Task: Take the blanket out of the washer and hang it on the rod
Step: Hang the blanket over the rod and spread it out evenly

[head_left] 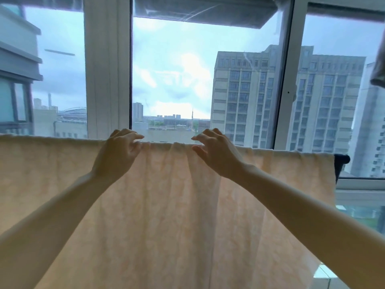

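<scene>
A pale peach blanket hangs draped over a horizontal rod, which runs across the view and is hidden under the fold. Its cloth falls in soft pleats at the middle. My left hand is at the top fold, left of centre, with its fingers loosely bent over the edge. My right hand is at the same fold a little to the right, fingers spread and lightly curved, thumb against the cloth. Neither hand grips the cloth. No washer is in view.
Directly behind the blanket is a large window with white frames and tall buildings outside. A dark piece sticks out past the blanket's right end. Grey fabric hangs at the upper right edge. A white sill lies at lower right.
</scene>
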`<state>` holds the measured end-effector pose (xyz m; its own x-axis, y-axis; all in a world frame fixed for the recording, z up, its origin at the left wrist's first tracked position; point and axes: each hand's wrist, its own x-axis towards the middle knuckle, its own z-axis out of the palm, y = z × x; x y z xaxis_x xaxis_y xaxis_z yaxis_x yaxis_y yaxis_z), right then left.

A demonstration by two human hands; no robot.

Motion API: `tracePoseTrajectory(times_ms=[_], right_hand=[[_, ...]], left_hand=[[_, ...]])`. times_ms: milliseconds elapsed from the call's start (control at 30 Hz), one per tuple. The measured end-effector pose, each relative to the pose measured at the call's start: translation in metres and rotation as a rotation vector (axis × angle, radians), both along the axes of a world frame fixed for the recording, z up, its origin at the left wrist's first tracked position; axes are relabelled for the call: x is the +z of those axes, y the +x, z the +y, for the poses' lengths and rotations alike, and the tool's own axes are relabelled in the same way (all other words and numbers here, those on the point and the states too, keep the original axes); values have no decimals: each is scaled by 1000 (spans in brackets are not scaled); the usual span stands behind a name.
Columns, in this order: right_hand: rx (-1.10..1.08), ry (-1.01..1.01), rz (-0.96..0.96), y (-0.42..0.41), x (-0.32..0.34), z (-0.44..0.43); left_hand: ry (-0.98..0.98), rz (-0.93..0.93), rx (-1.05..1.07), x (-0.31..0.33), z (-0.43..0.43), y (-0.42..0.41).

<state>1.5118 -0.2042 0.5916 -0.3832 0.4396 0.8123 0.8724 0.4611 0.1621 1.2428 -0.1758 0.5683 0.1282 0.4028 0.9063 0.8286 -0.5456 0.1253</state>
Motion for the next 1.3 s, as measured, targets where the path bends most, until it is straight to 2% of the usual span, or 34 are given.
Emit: tracePoseTrajectory(times_ms=[167, 300, 433, 533, 633, 733, 933, 1100, 1300], right_hand=[[105, -106, 68, -17, 3, 11], [153, -100, 154, -27, 7, 16], [227, -51, 236, -36, 5, 18], [294, 20, 133, -44, -9, 16], [277, 69, 25, -39, -16, 17], [262, 61, -10, -32, -12, 19], [153, 30, 15, -14, -5, 14], [82, 19, 66, 8, -10, 3], [-26, -3, 80, 53, -16, -11]], left_hand=[[-70, 1, -36, -1, 11, -19], [-29, -79, -40, 4, 8, -20], [61, -43, -18, -2, -3, -18], [127, 19, 8, -18, -12, -17], [47, 94, 6, -36, -12, -20], [-7, 47, 4, -34, -9, -27], [18, 77, 23, -7, -3, -20], [-62, 148, -141, -2, 11, 0], [-49, 137, -223, -3, 12, 41]])
